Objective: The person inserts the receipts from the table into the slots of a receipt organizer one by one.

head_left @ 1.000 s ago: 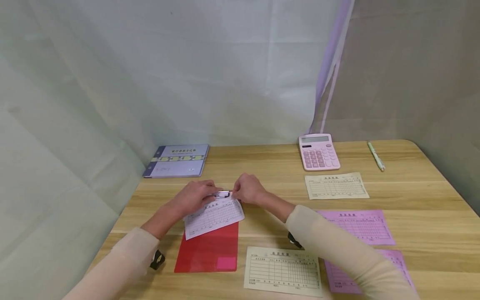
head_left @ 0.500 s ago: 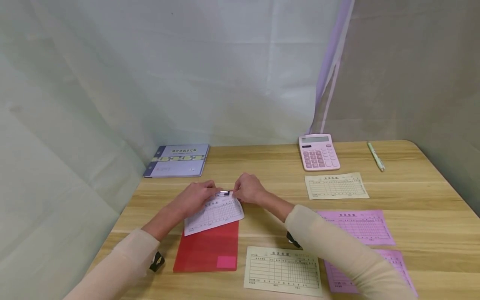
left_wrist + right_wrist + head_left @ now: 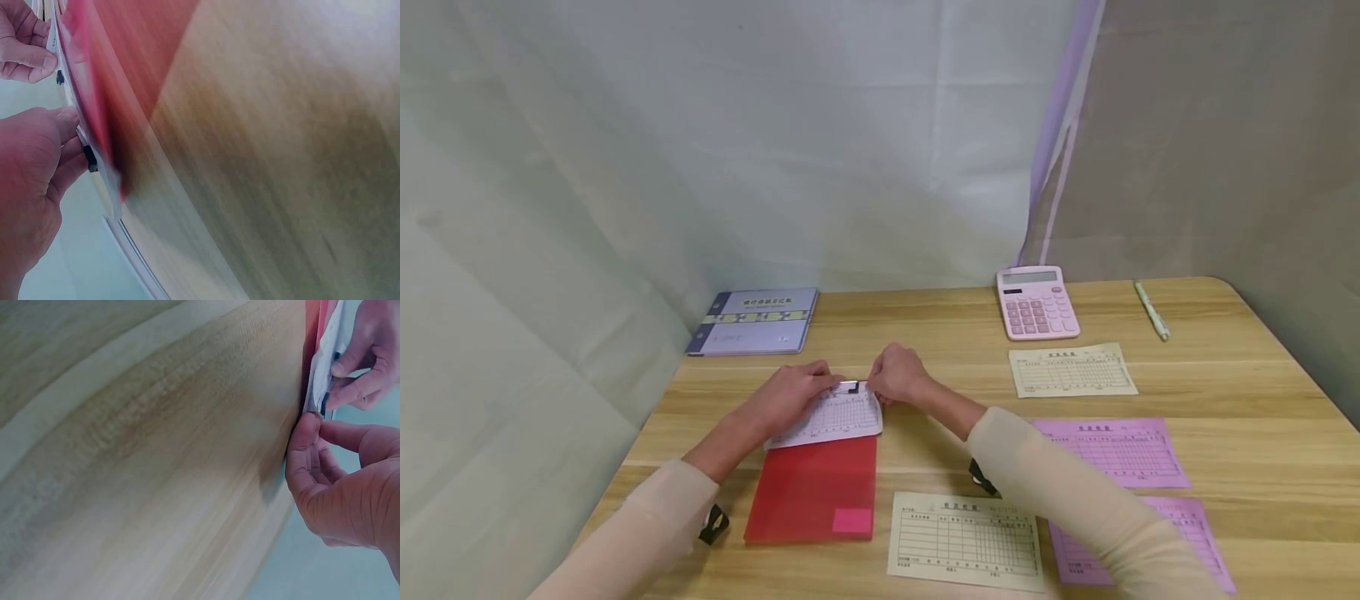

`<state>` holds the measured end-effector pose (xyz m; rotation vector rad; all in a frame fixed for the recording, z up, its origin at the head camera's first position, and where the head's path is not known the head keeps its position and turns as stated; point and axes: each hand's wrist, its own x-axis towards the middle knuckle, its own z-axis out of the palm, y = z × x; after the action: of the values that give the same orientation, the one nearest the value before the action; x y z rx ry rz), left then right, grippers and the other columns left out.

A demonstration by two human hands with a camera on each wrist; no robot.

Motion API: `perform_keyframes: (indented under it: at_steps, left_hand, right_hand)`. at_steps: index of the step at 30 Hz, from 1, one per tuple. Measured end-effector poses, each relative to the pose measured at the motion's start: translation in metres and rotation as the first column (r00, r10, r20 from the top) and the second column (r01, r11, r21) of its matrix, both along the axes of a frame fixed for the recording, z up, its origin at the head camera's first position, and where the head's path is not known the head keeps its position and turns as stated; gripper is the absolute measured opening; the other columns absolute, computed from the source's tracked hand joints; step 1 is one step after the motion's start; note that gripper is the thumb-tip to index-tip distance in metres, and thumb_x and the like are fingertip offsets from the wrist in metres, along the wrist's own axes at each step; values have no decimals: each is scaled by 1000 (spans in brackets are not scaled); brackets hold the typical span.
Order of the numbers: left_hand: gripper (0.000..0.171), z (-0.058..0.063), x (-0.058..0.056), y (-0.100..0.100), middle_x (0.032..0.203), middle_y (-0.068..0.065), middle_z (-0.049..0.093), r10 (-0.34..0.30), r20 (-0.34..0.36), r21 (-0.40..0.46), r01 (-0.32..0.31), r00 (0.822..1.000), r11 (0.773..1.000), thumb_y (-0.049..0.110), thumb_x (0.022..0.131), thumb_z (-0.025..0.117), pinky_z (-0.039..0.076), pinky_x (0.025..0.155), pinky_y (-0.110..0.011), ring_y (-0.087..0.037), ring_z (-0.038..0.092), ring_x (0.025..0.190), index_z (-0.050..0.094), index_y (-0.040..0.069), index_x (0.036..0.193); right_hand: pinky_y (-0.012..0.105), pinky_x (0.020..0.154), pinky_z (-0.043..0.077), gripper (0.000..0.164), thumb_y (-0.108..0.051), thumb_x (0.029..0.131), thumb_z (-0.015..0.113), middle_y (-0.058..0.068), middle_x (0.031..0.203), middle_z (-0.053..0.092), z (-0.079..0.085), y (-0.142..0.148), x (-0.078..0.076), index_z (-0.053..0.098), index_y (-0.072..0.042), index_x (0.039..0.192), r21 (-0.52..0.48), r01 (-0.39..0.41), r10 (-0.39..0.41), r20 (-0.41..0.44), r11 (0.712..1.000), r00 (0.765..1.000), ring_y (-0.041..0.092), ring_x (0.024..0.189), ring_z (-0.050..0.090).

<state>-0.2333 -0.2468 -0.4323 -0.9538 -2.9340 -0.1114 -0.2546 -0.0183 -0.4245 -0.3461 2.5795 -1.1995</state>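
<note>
A translucent red folder (image 3: 812, 492) lies on the wooden table, a metal clip (image 3: 852, 387) with black ends at its far edge. On its upper part rests a white receipt slip (image 3: 835, 417), its top edge at the clip. My left hand (image 3: 786, 396) grips the clip from the left, thumb on one side and fingers on the other in the left wrist view. With thumb and forefinger, my right hand (image 3: 356, 481) pinches the slip's top right corner beside the clip. In the left wrist view the folder's end stands raised off the table.
A blue account book (image 3: 756, 321) lies at the back left. To the right are a pink calculator (image 3: 1038, 304), a pen (image 3: 1152, 311), a small yellow slip (image 3: 1072, 372) and two purple slips (image 3: 1123, 450), partly under the right sleeve. Another yellow slip (image 3: 966, 542) lies in front.
The white slip's lower edge has moved up toward the clip and turned straighter, baring more of the red folder. Both hands have stayed almost in place at the clip.
</note>
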Motion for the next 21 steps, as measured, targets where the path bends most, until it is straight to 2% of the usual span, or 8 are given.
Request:
perform_keyframes:
  at_steps: [8, 12, 17, 21]
  left_hand:
    - [39, 0, 0, 0, 106, -1, 67, -16, -8, 30, 17, 1000, 999, 13, 97, 80, 53, 73, -24, -13, 60, 81, 75, 13, 135]
    - [38, 0, 0, 0, 104, -1, 66, -12, -6, 23, 12, 1000, 1000, 12, 96, 80, 52, 72, -24, -13, 59, 80, 76, 12, 134]
    - [37, 0, 0, 1, 106, -1, 67, -10, -20, -4, 10, 1000, 1000, 12, 97, 79, 55, 76, -27, -14, 60, 81, 76, 13, 134]
    - [38, -1, 1, 2, 110, -2, 68, -7, -33, -28, 6, 999, 1000, 13, 99, 78, 58, 80, -28, -15, 63, 86, 74, 14, 137]
  right_hand:
    - [21, 49, 45, 13, -6, 98, 74, 10, 68, 71, 1, 0, 1, 80, 1, 89, -11, -10, 10, 12, 1000, 1000, 15, 53, 60]
    - [24, 47, 50, 12, -6, 98, 75, 14, 68, 72, 3, 1, 5, 80, 3, 91, -46, -16, 16, 0, 999, 1000, 17, 49, 63]
    - [30, 51, 58, 11, -4, 98, 75, 16, 69, 73, 0, 3, 9, 80, 6, 93, -121, 44, -39, 45, 992, 998, 20, 50, 67]
    - [30, 52, 58, 12, -5, 98, 76, 14, 68, 72, -4, 4, 10, 80, 5, 94, -144, 90, -79, 78, 985, 994, 19, 51, 67]
